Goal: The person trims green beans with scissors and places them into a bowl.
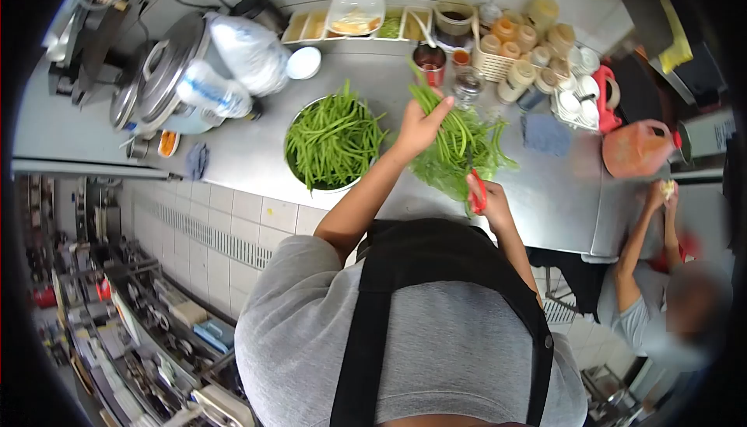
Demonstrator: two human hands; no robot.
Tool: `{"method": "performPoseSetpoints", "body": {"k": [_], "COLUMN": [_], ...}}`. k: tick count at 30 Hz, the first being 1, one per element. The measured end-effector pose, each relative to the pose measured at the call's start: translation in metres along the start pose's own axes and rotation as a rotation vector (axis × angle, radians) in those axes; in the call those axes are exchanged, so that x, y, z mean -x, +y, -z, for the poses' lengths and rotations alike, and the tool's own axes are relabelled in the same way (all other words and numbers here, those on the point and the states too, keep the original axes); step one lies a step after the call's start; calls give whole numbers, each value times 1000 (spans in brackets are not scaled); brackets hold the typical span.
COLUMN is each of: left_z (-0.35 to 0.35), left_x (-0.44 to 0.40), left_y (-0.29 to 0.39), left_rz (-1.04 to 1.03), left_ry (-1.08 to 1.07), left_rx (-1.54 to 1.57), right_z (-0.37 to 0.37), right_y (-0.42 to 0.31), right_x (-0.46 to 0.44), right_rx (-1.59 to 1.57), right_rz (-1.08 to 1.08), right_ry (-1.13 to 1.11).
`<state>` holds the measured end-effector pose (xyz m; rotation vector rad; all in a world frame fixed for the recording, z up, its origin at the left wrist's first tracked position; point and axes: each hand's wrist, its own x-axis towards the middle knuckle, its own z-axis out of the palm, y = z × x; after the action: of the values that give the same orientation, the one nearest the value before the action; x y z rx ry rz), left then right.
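My left hand (424,125) is closed around a bunch of long green beans (447,135) above the steel counter. In my right hand (492,205) are red-handled scissors (478,190), their blades pointing up and away into the beans. Whether the blades are apart is hard to make out. Beneath the bunch lies a clear plastic bag (440,176), with more beans spread over its right side. To the left of my left hand, a round metal bowl (291,164) is heaped with cut green beans (334,138).
Condiment bottles (520,77) crowd a basket at the back right, near a blue cloth (546,133) and an orange jug (640,148). Food trays (356,15) line the back. Lidded pots (175,57) and plastic bags (247,50) stand left. Another person (630,271) works at right.
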<state>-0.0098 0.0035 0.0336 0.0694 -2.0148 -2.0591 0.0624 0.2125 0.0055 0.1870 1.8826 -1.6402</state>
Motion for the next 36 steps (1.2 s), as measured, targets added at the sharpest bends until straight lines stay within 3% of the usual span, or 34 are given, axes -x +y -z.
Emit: {"method": "performPoseSetpoints", "body": {"k": [3, 5, 9, 12, 16, 19, 21, 25, 27, 31, 36], "left_z": [31, 64, 128, 156, 148, 128, 116, 102, 101, 99, 101], "left_x": [0, 6, 13, 19, 32, 42, 43, 40, 39, 39, 36], "left_y": [62, 106, 148, 146, 138, 121, 109, 49, 20, 17, 22], "left_rz": [-33, -64, 77, 101, 119, 113, 51, 179, 150, 111, 14], "left_ry": [-82, -172, -66, -142, -376, -433, -415, -375, -204, -223, -340], "left_rx": [-115, -509, -810, -977, -1065, -1181, -1205, -1462, -1748, -1737, -1455], "right_z": [7, 12, 17, 14, 7, 2, 0, -2, -4, -3, 0], "right_y": [1, 2, 1, 2, 7, 4, 0, -6, -6, -2, 7], "right_x": [-3, -6, -11, -13, -17, -19, -19, -17, -17, -16, -18], "right_rx": [-10, -15, -30, -8, 45, 52, 53, 64, 68, 55, 50], "right_rz": [4, -3, -8, -19, 1, -2, -1, -17, -18, -22, -40], "right_ry": [27, 43, 41, 35, 6, -33, -42, -63, -60, -39, -16]}}
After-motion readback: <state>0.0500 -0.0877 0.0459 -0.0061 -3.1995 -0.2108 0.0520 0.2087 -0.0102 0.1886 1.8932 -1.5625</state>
